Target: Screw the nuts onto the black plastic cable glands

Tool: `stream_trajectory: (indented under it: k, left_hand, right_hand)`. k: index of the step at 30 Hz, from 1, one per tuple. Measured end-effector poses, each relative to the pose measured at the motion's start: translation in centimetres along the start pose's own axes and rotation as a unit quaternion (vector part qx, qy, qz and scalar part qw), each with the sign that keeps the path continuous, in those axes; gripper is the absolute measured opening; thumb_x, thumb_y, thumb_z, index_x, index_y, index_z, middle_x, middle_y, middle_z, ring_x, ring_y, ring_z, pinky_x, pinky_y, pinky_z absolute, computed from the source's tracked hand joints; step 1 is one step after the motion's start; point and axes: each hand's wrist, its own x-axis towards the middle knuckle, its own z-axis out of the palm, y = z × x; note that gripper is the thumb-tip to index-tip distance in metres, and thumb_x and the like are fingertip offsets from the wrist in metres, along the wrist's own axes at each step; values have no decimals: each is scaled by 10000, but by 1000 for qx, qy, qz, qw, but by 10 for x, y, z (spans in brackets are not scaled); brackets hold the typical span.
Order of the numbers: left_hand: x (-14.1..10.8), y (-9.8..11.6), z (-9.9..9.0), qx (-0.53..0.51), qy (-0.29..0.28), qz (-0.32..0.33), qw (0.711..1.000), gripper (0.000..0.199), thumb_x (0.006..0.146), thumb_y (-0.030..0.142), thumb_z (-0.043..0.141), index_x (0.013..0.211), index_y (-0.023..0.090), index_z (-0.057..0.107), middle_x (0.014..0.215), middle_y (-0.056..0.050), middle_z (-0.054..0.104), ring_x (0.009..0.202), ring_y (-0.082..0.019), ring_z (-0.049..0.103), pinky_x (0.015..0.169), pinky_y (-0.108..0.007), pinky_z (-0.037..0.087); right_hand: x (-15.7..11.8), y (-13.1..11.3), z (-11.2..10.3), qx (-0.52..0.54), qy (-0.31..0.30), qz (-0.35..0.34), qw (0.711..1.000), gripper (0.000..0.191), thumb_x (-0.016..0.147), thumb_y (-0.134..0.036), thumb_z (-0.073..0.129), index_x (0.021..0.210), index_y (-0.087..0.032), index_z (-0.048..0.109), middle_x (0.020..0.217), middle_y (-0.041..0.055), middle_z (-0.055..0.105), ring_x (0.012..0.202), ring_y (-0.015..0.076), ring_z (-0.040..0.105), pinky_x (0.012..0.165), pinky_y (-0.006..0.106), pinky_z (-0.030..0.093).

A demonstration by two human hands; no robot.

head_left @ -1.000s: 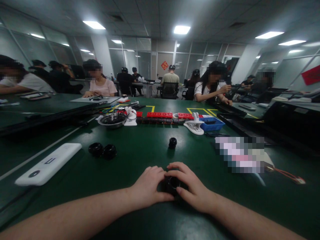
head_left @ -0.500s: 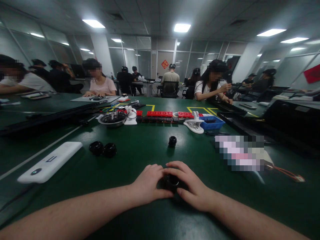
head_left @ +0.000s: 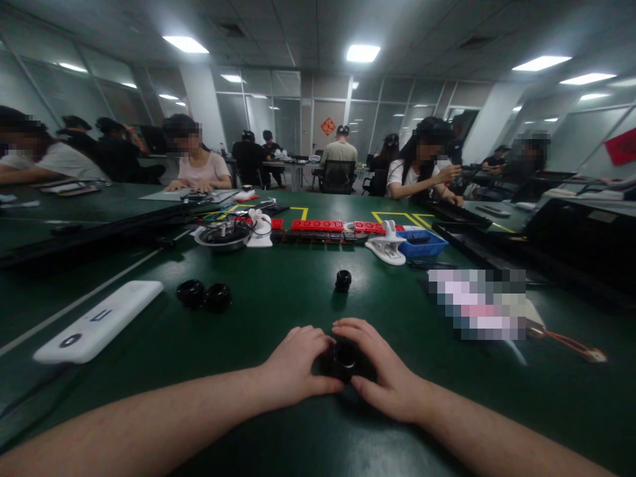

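A black hollow cylindrical part [head_left: 344, 358], its round opening facing up toward me, stands on the green table between my two hands. From its left side my left hand [head_left: 301, 361] curls round it, thumb along the near edge and fingers at the far left. On the other side my right hand [head_left: 382, 371] bends about it, thumb tip at the near edge and fingers reaching past the far side. Beyond the hands stands a smaller black ribbed part [head_left: 342, 281]. Two more black round parts, a left one [head_left: 190, 293] and a right one [head_left: 218, 297], sit side by side further left.
A white oblong device [head_left: 102, 321] with a cable lies at left. Across the table are a metal bowl [head_left: 223, 242], red blocks [head_left: 318, 226], a white clip stand [head_left: 387, 248] and a blue tray [head_left: 422, 246]. A black open case [head_left: 581, 248] is at right. People sit beyond.
My right fingers have drawn back slightly from my left fingers and from over the black part, so its opening shows more. My left hand has hardly moved.
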Motion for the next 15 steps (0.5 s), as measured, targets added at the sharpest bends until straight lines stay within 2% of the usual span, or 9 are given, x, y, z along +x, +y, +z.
stream_trajectory:
  k: [2,4,7,9,12,15]
  left_hand:
    - [0,1,0,3,-2,1,1000,396,679,534,599,875,193,549,848,-7,561,799,-196,494,678,-297,359]
    - [0,1,0,6,-3,2,1000,390,686,539,588,864,195,549,830,-8,556,785,-195,492,665,-292,356]
    - [0,0,0,3,1,4,1000,385,687,537,587,873,202,547,831,-4,552,780,-191,491,662,-288,352]
    - [0,0,0,0,3,5,1000,394,676,533,603,885,204,545,831,2,550,782,-189,490,665,-289,352]
    - [0,1,-1,-2,-1,2,1000,405,660,522,626,894,202,547,842,4,553,793,-190,492,676,-294,354]
    - [-1,1,-3,-9,-6,-3,1000,413,664,531,619,911,206,554,858,0,558,804,-193,496,692,-301,357]
  right_hand:
    - [-1,3,2,-8,38,15,999,478,729,-321,554,1146,-184,367,1118,110,425,1059,247,421,902,401,374]
    - [0,5,3,-24,65,42,997,439,682,-388,623,1020,-185,430,1023,95,456,978,245,455,840,389,411]
    - [0,4,4,-39,59,61,996,323,686,-368,623,909,-182,481,965,83,463,930,233,471,791,369,433]
    - [0,2,5,-31,36,38,998,283,731,-311,550,974,-179,487,1002,90,461,957,229,471,819,374,428]
    - [0,0,0,-29,29,-7,999,414,759,-287,474,1150,-171,404,1123,114,438,1060,248,433,895,412,391]
    - [8,-6,-24,-77,91,-16,993,483,775,-308,497,1214,-177,346,1191,118,422,1111,261,405,932,435,362]
